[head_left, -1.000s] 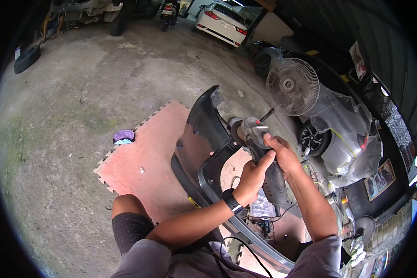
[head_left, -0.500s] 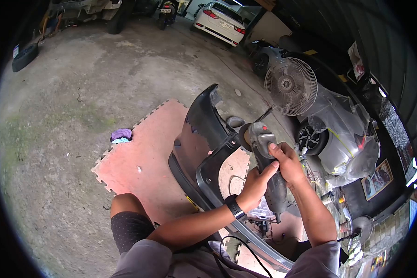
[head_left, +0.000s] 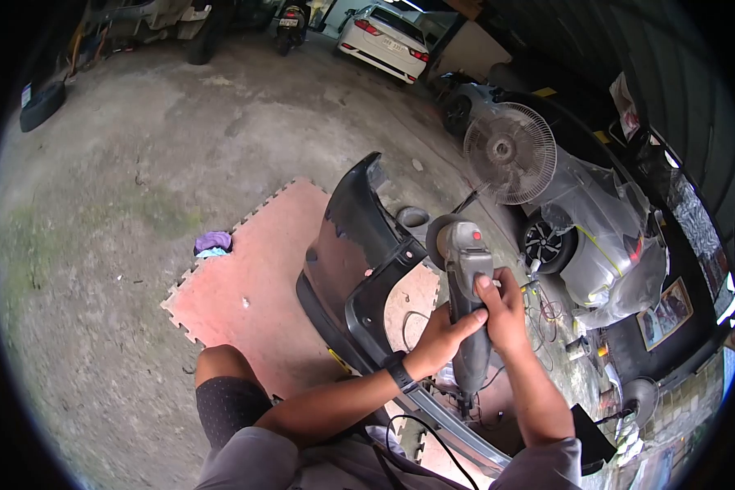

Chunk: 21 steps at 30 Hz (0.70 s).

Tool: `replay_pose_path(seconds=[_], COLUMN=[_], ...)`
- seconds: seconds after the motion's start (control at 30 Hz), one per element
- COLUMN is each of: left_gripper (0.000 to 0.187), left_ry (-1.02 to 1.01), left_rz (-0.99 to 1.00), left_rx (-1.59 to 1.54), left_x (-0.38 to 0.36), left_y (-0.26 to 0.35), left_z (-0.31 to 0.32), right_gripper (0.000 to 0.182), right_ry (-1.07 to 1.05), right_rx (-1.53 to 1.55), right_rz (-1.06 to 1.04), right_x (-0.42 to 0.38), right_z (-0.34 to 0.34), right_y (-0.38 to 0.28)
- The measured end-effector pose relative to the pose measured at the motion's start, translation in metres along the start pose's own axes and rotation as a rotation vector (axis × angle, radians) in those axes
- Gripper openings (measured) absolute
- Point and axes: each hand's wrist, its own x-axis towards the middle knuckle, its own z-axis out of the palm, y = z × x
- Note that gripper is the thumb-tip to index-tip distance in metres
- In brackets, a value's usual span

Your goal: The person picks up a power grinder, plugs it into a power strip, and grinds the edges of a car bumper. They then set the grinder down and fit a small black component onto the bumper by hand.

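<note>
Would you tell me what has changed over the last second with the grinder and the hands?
The angle grinder has swung from tilted to nearly upright and shifted right and down, both hands moving with it. The left hand and right hand keep gripping its body. The bumper stayed put.

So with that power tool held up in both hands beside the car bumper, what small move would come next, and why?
Probably lowering the grinder so its disc meets the dark bumper. Both the left hand and right hand grip its body, yet the disc end sits just off the bumper's upper edge, apparently not touching. The scuffed patches on the bumper suggest where it would go.
</note>
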Motion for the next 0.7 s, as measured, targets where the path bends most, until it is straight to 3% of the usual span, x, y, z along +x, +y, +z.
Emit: replay_pose_path(seconds=[0.07,0.13,0.27,0.37,0.7], left_gripper=[0.058,0.063,0.075,0.070,0.060], left_ry=[0.014,-0.080,0.010,0.098,0.265], left_rz=[0.141,0.082,0.073,-0.094,-0.089], left_rx=[0.216,0.343,0.895,1.043,1.296], left_x=[-0.008,-0.030,-0.087,-0.115,-0.086], left_y=[0.004,0.022,0.030,0.036,0.040], left_z=[-0.005,-0.017,-0.055,-0.059,-0.058], right_gripper=[0.036,0.048,0.072,0.069,0.064], right_ry=[0.027,0.038,-0.018,-0.072,-0.099], right_rx=[0.096,0.274,0.672,0.886,1.055], right_rz=[-0.106,-0.088,-0.011,0.008,-0.065], right_x=[-0.020,-0.044,-0.090,-0.109,-0.064], right_z=[0.003,0.017,0.074,0.114,0.137], right_y=[0.011,0.031,0.094,0.128,0.144])
